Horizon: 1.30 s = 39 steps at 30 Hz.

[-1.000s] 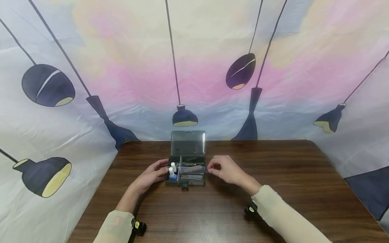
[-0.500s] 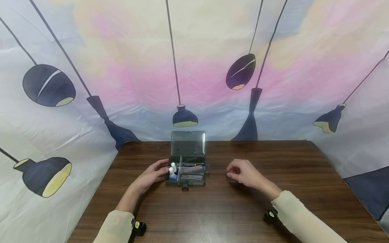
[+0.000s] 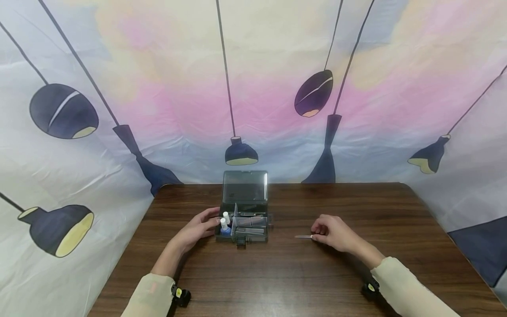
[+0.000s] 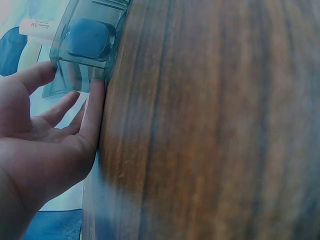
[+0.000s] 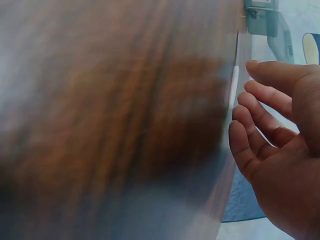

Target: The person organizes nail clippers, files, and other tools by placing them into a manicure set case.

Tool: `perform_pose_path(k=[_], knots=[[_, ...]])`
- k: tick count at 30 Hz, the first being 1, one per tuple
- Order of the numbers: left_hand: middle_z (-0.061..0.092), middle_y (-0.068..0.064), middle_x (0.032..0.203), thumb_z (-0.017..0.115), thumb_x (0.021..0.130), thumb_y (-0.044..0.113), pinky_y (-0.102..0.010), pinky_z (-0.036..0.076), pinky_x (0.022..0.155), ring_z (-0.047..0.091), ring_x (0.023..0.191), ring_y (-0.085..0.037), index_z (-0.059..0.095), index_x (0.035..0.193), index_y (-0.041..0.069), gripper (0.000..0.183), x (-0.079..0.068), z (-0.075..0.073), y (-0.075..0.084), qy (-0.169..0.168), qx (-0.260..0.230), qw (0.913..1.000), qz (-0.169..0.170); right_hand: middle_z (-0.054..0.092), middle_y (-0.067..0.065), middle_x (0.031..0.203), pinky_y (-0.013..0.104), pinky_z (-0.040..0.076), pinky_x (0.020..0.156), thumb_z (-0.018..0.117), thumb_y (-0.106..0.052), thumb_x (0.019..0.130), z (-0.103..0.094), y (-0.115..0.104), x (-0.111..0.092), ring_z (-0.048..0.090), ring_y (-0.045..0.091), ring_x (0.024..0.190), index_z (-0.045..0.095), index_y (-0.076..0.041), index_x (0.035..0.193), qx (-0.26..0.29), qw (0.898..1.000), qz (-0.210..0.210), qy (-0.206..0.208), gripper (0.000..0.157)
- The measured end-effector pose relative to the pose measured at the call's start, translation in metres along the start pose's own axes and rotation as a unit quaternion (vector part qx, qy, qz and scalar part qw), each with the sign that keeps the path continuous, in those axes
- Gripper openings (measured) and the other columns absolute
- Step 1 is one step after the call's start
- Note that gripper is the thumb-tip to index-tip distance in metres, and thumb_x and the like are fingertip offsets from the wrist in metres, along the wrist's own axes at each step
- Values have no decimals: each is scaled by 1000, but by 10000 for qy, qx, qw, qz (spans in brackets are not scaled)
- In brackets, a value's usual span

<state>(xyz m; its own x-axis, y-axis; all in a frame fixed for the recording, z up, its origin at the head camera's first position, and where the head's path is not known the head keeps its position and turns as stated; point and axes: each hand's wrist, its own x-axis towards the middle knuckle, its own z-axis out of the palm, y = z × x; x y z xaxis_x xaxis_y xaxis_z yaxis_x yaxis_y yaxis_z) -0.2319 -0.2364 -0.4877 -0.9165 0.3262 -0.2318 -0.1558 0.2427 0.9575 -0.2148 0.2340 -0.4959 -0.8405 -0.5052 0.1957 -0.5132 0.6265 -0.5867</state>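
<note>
A smoky clear plastic box (image 3: pixel 249 238) stands on the table with its lid (image 3: pixel 244 187) raised. Two small white-capped bottles (image 3: pixel 225 224) stand in its left compartment; one has a blue body (image 4: pixel 89 39). My left hand (image 3: pixel 198 226) rests against the box's left side, thumb at the rim and fingers fairly straight. Right of the box, a slim pale strip (image 3: pixel 303 237) lies on the table. My right hand (image 3: pixel 336 233) is at its right end. In the right wrist view, its thumb and fingers stand apart beside the strip (image 5: pixel 234 86), loosely curved, with nothing between them.
Dividers split the box into compartments; a flat clear case (image 3: pixel 249 231) and other slim items lie in them. A side latch (image 3: pixel 270 220) sticks out on the right, and a front latch (image 3: pixel 240 241) hangs down. The wooden table (image 3: pixel 273 281) ends at a printed cloth backdrop (image 3: pixel 198 110).
My right hand has moved from the box's right side, rightward and nearer to me. The pale strip now shows on the table beside it. My left hand has stayed at the box.
</note>
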Motion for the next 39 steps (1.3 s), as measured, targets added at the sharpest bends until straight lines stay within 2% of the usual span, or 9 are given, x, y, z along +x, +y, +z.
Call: perform_pose_path(k=[11,23,29,39], knots=[[35,-17,153,59,101,30,-56,38,108,42,137,-36,33,153,14,61,-2,0,-2,12,23,10000,16,56,-7,82,23,48,62,79,-9,84,6,0,-6,55,6,73,67,-19,86,-23,9996,292,58,16],[34,-17,154,60,101,32,-55,38,108,41,137,-36,33,154,14,62,0,-1,-4,-17,21,10000,22,55,-10,80,23,48,62,76,-10,87,8,-4,-3,53,4,71,63,-21,81,-125,9997,225,3,18],[34,-15,154,59,101,32,-54,38,109,42,136,-35,33,154,15,62,0,-1,-2,-45,43,10000,4,56,-11,81,23,49,63,76,-12,88,10,-14,9,54,4,72,63,-22,83,-149,9999,30,27,17],[33,-16,154,59,101,30,-56,38,108,42,136,-36,33,154,14,61,0,-1,-1,-9,53,10000,25,57,-12,82,23,50,63,76,-11,88,22,-47,44,55,4,73,64,-22,84,111,9989,-385,240,16]])
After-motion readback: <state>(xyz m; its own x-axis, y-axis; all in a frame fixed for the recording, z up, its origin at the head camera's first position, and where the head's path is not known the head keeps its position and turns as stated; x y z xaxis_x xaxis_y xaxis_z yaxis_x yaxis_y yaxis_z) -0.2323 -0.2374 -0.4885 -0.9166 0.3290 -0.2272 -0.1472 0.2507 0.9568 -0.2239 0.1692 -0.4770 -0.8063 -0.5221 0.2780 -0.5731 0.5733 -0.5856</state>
